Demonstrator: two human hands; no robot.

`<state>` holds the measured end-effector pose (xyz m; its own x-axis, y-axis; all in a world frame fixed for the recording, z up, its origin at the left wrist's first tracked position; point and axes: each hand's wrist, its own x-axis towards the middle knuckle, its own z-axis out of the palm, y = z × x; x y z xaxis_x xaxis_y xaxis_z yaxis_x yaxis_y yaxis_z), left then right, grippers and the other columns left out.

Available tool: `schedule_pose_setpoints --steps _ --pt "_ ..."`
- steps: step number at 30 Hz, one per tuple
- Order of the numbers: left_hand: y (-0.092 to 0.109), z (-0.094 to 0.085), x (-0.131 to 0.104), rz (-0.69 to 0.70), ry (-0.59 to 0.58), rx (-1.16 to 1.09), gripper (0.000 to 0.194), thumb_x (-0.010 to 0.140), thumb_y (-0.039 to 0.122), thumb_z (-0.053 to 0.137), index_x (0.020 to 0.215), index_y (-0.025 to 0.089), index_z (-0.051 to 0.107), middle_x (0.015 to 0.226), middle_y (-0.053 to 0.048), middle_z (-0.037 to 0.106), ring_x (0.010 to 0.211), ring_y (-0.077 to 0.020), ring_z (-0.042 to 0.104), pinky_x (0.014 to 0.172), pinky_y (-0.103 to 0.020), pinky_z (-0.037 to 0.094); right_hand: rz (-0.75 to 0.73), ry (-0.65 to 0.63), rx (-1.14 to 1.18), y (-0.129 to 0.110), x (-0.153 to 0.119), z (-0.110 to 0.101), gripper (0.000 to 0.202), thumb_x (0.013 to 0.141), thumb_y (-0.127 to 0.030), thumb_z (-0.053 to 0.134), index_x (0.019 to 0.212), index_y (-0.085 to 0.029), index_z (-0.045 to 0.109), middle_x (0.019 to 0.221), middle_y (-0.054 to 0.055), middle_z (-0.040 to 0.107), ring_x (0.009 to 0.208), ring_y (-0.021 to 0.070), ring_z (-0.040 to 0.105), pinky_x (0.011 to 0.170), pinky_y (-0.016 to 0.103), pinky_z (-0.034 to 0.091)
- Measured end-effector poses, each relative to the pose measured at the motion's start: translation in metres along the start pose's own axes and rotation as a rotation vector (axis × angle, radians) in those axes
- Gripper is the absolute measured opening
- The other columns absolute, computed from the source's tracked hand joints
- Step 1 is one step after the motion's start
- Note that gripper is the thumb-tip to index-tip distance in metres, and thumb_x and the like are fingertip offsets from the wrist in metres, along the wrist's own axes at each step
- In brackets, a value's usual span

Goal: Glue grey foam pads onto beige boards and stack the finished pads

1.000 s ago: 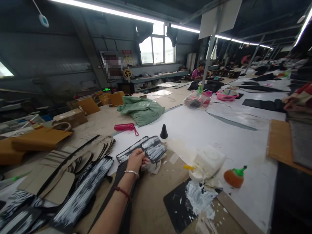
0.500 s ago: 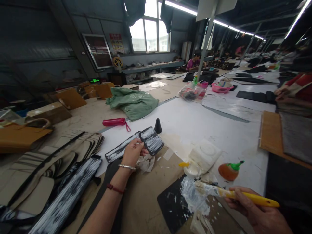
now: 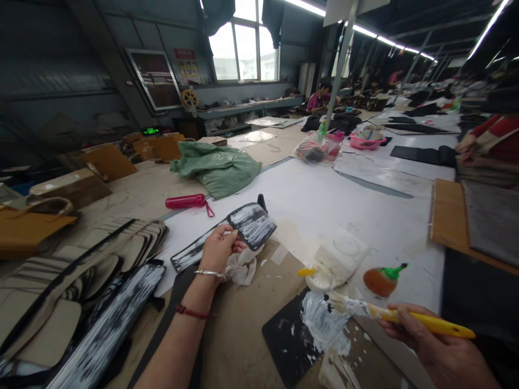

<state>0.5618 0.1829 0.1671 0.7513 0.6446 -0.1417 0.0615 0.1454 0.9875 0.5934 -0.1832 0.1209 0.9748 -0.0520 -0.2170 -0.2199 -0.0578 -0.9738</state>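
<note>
Head view: the left hand [image 3: 221,248] pinches a black, flat, round-cornered piece [image 3: 253,224] streaked white, over the tabletop [image 3: 308,189], well inside its right edge. The right hand [image 3: 432,343] is closed around a yellow-handled brush [image 3: 427,322], bristles at the white paste [image 3: 322,324], nearer that edge. Loading the brush seems in hand; the next move probably needs the piece held steady.

A workshop hall
Long desks [image 3: 146,186] are carrying stacked cut pieces [image 3: 57,319], strip lights [image 3: 488,29] are shining above, and people [image 3: 314,101] are working there.
</note>
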Motion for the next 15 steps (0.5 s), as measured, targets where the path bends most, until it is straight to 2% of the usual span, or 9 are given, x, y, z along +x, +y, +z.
schedule_pose_setpoints --steps 2,4,7,11,15 --pt "-0.035 -0.003 0.006 -0.143 0.122 0.181 0.014 0.065 0.027 0.056 0.066 0.020 0.043 0.047 0.005 0.055 0.049 -0.0133 0.061 0.046 -0.020 0.045 0.022 -0.020 0.011 -0.003 0.001 0.003 0.043 0.054 -0.045 0.076 0.084 -0.015 0.065 0.074 0.007 0.070 0.066 0.0225 0.067 0.063 0.026 0.057" --pt "-0.067 -0.007 0.009 -0.235 0.181 0.300 0.011 0.066 0.020 0.051 0.060 0.021 0.042 0.041 0.005 0.052 0.046 -0.0152 0.060 0.045 -0.022 0.044 0.021 -0.027 -0.023 -0.007 0.003 0.009 0.044 0.056 -0.045 0.075 0.087 -0.016 0.064 0.077 0.006 0.070 0.069 0.0216 0.067 0.066 0.026 0.056" --pt "-0.095 -0.011 0.008 -0.290 0.210 0.419 0.010 0.064 0.012 0.048 0.059 0.021 0.047 0.035 0.004 0.049 0.040 -0.0176 0.057 0.043 -0.025 0.042 -0.054 -0.035 -0.159 -0.015 0.010 0.023 0.045 0.058 -0.050 0.071 0.086 -0.015 0.065 0.078 0.007 0.069 0.070 0.0226 0.066 0.066 0.028 0.056" --pt "-0.096 -0.013 -0.005 -0.243 0.234 0.542 0.020 0.062 0.008 0.051 0.078 0.019 0.056 0.042 0.001 0.054 0.048 -0.0217 0.060 0.051 -0.028 0.043 -0.234 -0.084 -0.409 -0.014 0.023 0.049 0.040 0.064 -0.055 0.060 0.077 -0.018 0.066 0.074 0.007 0.068 0.069 0.0240 0.065 0.062 0.033 0.054" --pt "-0.090 -0.013 -0.035 0.018 0.203 0.832 0.032 0.071 0.015 0.053 0.103 0.016 0.051 0.064 -0.006 0.063 0.067 -0.0239 0.064 0.060 -0.029 0.041 -0.457 -0.115 -0.668 -0.001 0.035 0.073 0.038 0.070 -0.052 0.050 0.077 -0.018 0.065 0.079 0.007 0.067 0.073 0.0244 0.062 0.071 0.037 0.049"
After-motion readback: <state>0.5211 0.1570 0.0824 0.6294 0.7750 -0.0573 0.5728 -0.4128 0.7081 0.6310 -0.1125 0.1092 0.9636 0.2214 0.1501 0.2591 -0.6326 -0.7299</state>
